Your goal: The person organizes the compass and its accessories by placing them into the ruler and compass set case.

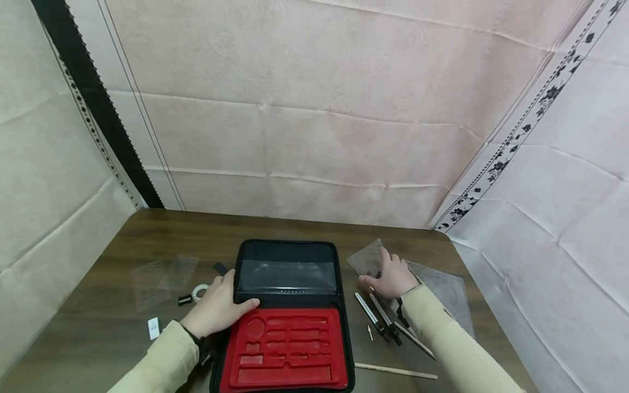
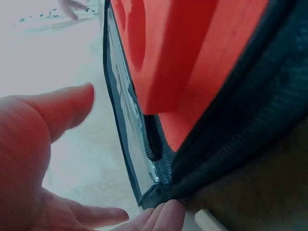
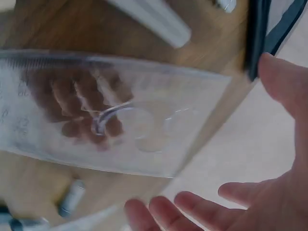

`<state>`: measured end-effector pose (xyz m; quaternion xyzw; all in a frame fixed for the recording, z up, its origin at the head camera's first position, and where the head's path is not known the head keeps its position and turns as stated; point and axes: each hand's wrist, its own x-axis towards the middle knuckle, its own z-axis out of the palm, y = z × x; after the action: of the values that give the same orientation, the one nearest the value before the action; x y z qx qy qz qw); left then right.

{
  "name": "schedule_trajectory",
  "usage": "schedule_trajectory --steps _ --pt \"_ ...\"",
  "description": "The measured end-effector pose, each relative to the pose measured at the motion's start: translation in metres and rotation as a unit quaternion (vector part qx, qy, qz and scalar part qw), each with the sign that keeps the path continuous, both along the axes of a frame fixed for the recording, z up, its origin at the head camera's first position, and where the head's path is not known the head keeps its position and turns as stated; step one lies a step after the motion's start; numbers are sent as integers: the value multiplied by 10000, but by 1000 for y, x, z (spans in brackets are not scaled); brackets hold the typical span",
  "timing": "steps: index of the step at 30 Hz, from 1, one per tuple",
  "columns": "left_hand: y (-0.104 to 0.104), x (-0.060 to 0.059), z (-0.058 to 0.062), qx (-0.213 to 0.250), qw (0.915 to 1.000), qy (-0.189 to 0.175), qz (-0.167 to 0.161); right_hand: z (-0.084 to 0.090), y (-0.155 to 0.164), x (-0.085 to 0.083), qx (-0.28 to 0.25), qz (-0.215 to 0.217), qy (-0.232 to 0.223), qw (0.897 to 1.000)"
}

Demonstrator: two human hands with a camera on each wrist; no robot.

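Nearest the head camera, two cream sleeves (image 1: 162, 360) are seen reaching forward over a dark wooden table (image 1: 98, 338). Between them an open black zip case (image 1: 290, 314) is laid flat, its red foam tray (image 1: 287, 349) with empty cut-outs toward the person and its lid with a clear pocket (image 1: 286, 274) away from them. The left hand (image 1: 216, 308) is rested on the case's left edge at the hinge, fingers straight and relaxed, thumb laid across onto the case; nothing is gripped by it. In the left wrist view the thumb (image 2: 67, 108) is seen apart from the fingertips (image 2: 166, 216), which are touching the black rim. The right hand (image 1: 390, 275) is placed flat, fingers spread, on a clear plastic drawing template (image 1: 366, 259) lying right of the case; in the right wrist view the open fingers (image 3: 192, 209) are seen near the template (image 3: 120, 120), and no pinch is shown. A larger clear protractor plate (image 1: 444, 289) is partly covered by that arm. Just right of the case, metal compasses (image 1: 380, 316) and a wooden pencil (image 1: 395, 371) are laid. Left of the case, a roll of tape (image 1: 199, 292), a small black sharpener (image 1: 184, 299), a white eraser (image 1: 153, 327) and clear set squares (image 1: 162, 275) are spread.
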<state>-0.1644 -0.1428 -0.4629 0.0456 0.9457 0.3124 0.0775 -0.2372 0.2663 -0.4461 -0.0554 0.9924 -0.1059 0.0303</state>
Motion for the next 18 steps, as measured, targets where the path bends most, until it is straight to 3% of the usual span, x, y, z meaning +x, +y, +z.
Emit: schedule_trajectory --steps 4,9,18 --pt "1 -7 -2 -14 9998 -138 123 -8 10 -12 -234 -427 -444 9978" --pt "4 -15 -3 -222 9993 -181 240 -11 15 -16 -388 -987 -701 9919" --pt "5 -28 -3 -534 9973 -249 428 -10 9 -18 -297 -1157 -821 9894"
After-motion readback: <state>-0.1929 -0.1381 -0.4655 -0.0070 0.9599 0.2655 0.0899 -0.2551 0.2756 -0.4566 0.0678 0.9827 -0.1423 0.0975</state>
